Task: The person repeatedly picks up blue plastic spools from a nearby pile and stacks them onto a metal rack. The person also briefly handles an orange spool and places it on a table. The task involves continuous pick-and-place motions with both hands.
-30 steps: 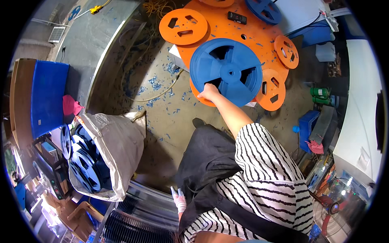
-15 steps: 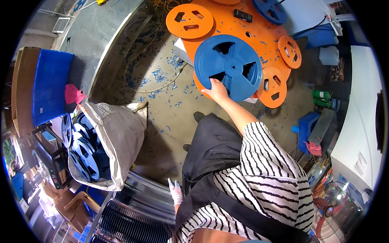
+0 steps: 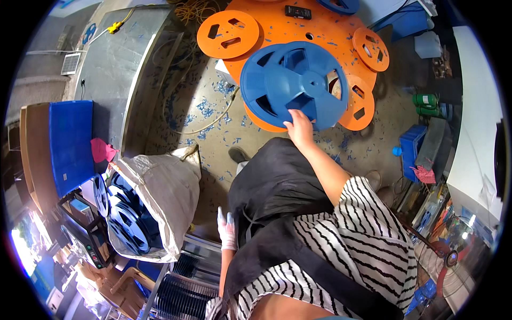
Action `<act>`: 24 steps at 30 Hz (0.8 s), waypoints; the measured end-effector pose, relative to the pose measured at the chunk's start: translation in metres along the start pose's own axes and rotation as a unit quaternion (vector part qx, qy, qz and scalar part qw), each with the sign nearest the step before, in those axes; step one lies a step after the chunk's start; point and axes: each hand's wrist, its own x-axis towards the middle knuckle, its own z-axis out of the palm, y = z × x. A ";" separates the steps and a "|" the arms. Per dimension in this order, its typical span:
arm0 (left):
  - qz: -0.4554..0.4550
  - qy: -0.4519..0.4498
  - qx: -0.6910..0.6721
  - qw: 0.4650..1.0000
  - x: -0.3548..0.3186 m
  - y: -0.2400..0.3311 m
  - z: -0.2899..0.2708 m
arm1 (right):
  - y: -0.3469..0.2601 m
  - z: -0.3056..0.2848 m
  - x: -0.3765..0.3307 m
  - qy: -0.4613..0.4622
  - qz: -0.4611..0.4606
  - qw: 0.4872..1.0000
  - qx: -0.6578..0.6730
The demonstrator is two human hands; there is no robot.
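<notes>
My right hand [image 3: 300,129] grips the near edge of a blue plastic reel [image 3: 322,96], fingers curled at one of its cutouts. This reel is shifted to the right and partly covers a second blue reel [image 3: 252,80]. Both are over an orange table [image 3: 325,45] with rounded lobes. My left hand [image 3: 227,233] wears a whitish glove with greyish fingertips. It is down by my left side with fingers stretched out and nothing in it, close to a rack of dark stacked discs [image 3: 184,293].
Orange discs [image 3: 228,34] ring the table, and a black device [image 3: 297,12] lies on top. Left of me stands a white sack [image 3: 173,197] holding several blue reels [image 3: 130,226]. Blue scraps [image 3: 207,106] and a hose [image 3: 226,109] are on the floor. A fan [image 3: 450,260] is behind right.
The upper blue reel has slid right and tilted off the one beneath, which now shows at the left. My right hand moved with it. My left hand has risen slightly and the view has shifted.
</notes>
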 end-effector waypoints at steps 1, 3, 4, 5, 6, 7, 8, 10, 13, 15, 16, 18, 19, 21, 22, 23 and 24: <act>0.041 0.002 0.007 0.999 0.021 0.009 0.001 | 0.002 -0.003 0.001 0.023 -0.002 1.000 0.000; 0.188 -0.018 0.063 0.980 0.070 0.080 -0.004 | 0.012 -0.005 0.004 0.057 0.014 0.998 0.012; 0.252 -0.025 0.069 0.965 0.098 0.112 0.001 | 0.021 0.000 0.007 0.071 0.021 0.997 0.025; 0.313 -0.031 0.073 0.946 0.128 0.143 0.009 | 0.027 0.004 0.011 0.084 0.026 0.995 0.038; 0.356 -0.041 0.086 0.930 0.161 0.172 0.019 | 0.027 0.006 0.018 0.095 0.038 0.994 0.032; 0.399 -0.050 0.097 0.911 0.194 0.202 0.033 | 0.026 0.009 0.026 0.106 0.048 0.993 0.026; 0.429 -0.052 0.102 0.896 0.217 0.241 0.044 | 0.026 0.015 0.033 0.115 0.059 0.991 0.023; 0.475 -0.045 0.096 0.873 0.266 0.304 0.069 | 0.024 0.029 0.054 0.104 0.076 0.992 0.011; 0.392 0.001 0.067 0.918 0.324 0.346 0.114 | 0.017 0.055 0.081 0.074 0.102 0.991 -0.037; 0.372 0.038 0.118 0.920 0.313 0.364 0.130 | 0.008 0.058 0.092 0.087 0.110 0.986 -0.089; 0.384 0.058 0.173 0.905 0.303 0.369 0.137 | 0.004 0.055 0.097 0.056 0.113 0.986 -0.108; 0.443 0.050 0.208 0.871 0.277 0.378 0.149 | 0.001 0.047 0.104 -0.006 0.120 0.981 -0.152; 0.467 0.043 0.248 0.848 0.268 0.380 0.155 | 0.005 0.047 0.107 -0.016 0.104 0.982 -0.154; 0.494 0.025 0.223 0.840 0.267 0.370 0.170 | 0.007 0.047 0.118 -0.039 0.061 0.984 -0.160; 0.478 0.028 0.232 0.847 0.273 0.363 0.177 | 0.009 0.042 0.125 -0.107 0.066 0.978 -0.165; 0.461 0.032 0.241 0.853 0.279 0.356 0.185 | 0.008 0.032 0.132 -0.142 0.056 0.971 -0.183; 0.456 0.023 0.248 0.855 0.280 0.360 0.184 | 0.010 0.019 0.144 -0.166 0.047 0.973 -0.152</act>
